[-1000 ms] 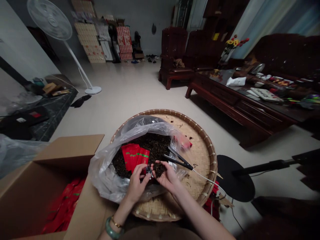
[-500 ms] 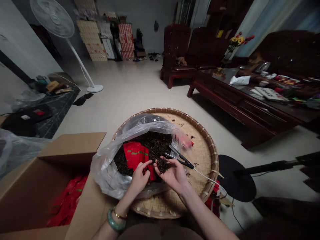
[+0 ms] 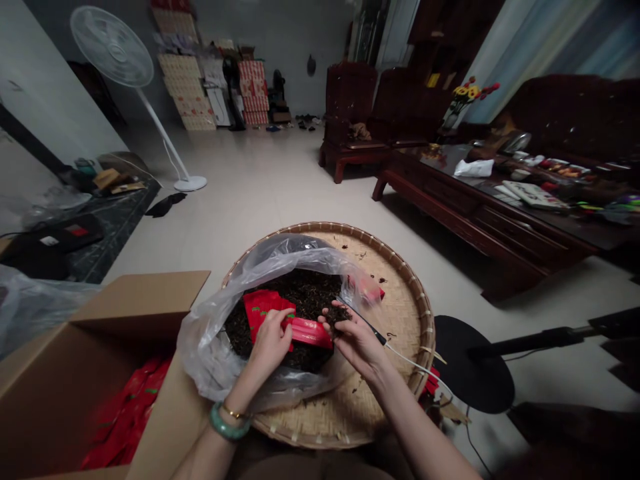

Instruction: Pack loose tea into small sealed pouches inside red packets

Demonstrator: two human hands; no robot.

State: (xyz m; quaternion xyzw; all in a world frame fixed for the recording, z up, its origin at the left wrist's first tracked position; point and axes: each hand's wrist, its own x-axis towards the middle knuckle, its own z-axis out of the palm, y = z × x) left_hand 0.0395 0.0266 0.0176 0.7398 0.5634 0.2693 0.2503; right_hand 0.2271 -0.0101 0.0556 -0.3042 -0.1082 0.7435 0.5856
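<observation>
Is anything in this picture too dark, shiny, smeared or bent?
Head view: dim, deep shadow beneath the wooden table; glare on the plastic bag and the red packet in the left hand; blurred packets in the cardboard box; white fan leaning, probably lens distortion.

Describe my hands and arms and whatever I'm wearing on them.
Your left hand is ungloved, its wrist wearing a thick green bangle and, nearer the hand, a thin gold-coloured bracelet. Your right hand is ungloved too, with no jewellery visible. No sleeves show.
</observation>
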